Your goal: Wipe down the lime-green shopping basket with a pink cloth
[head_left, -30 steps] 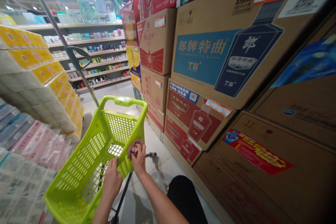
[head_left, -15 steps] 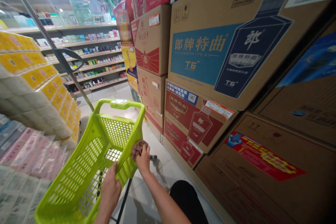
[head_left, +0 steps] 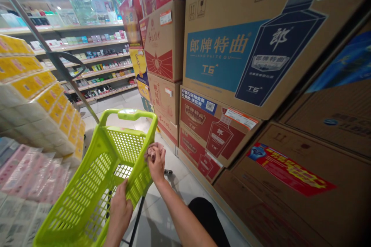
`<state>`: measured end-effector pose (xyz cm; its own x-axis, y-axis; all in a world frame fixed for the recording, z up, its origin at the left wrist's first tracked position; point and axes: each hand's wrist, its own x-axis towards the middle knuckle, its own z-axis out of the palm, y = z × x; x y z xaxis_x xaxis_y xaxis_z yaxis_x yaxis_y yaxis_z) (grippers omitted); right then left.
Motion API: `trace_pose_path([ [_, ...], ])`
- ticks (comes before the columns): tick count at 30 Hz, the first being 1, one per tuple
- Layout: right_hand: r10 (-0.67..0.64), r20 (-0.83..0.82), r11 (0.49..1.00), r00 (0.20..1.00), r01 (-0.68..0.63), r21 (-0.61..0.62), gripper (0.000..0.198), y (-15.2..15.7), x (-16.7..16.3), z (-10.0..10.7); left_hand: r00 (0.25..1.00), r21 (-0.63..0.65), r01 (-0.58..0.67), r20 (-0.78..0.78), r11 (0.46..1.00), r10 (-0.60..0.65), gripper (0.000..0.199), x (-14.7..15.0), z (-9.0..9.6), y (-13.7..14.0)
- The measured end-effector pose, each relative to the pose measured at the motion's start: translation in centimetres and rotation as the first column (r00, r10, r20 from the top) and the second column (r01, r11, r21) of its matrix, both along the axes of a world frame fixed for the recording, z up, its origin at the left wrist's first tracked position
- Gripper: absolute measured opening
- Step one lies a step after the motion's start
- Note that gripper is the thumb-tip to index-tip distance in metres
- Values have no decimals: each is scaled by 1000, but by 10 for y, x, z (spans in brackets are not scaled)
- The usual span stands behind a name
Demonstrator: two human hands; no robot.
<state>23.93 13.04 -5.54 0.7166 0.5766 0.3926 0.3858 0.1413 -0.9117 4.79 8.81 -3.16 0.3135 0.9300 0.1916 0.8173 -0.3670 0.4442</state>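
A lime-green plastic shopping basket (head_left: 116, 117) on a dark frame stands in front of me, its slatted inside visible from above. My left hand (head_left: 121, 208) is closed over the basket's near right rim, fingers on the inner side. In my right hand (head_left: 156, 164) a crumpled brown cloth (head_left: 151, 149) is bunched and pressed against the outer right wall, close to the handle end. The fingertips are partly buried in the cloth's folds.
Stacked cartons (head_left: 220, 61) form a wall on the right. Yellow-and-white packs (head_left: 43, 92) and pink plastic-wrapped packs (head_left: 34, 170) are piled left. A slanting metal pole (head_left: 29, 15) rises behind the basket. Stocked shelves (head_left: 95, 61) stand at the back; my dark-clothed knee (head_left: 207, 216) shows below.
My right hand has moved the cloth a little upward along the basket's outer side. The left hand keeps its hold on the rim. The view has shifted slightly.
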Motion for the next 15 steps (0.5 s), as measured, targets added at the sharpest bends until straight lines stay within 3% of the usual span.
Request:
trace_pose_path([
  [6, -47, -92, 989, 995, 34, -143, 38, 5, 3, -17, 998, 45, -34, -45, 998, 36, 67, 5, 4, -6],
  [11, -64, -97, 998, 993, 63, -14, 35, 15, 14, -2, 995, 22, -43, -83, 999, 45, 66, 8, 11, -10],
  [15, -38, -247, 999, 968, 42, 10, 29, 10, 6, -8, 993, -7, -37, -112, 999, 36, 67, 9, 15, -11],
])
